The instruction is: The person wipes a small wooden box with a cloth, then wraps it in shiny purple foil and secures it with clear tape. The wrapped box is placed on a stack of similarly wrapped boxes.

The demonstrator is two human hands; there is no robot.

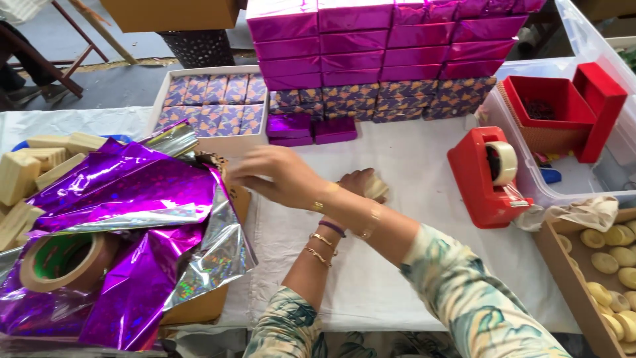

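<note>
Sitting stacked at the back: magenta foil-wrapped boxes (384,40) above patterned ones. Reaching, fingers spread, right hand (278,174) toward purple foil sheets (126,192); left hand (358,184) closing around, seemingly, a small pale block (376,189).

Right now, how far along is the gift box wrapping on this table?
Done: a tall stack of purple wrapped boxes sits at the back. In hand: the arms are crossed; the right hand reaches toward the purple foil sheets, while the left hand has a grip on a small pale block. Left: wooden blocks lie piled unwrapped at the left edge, and round yellow pieces fill a tray.
</note>
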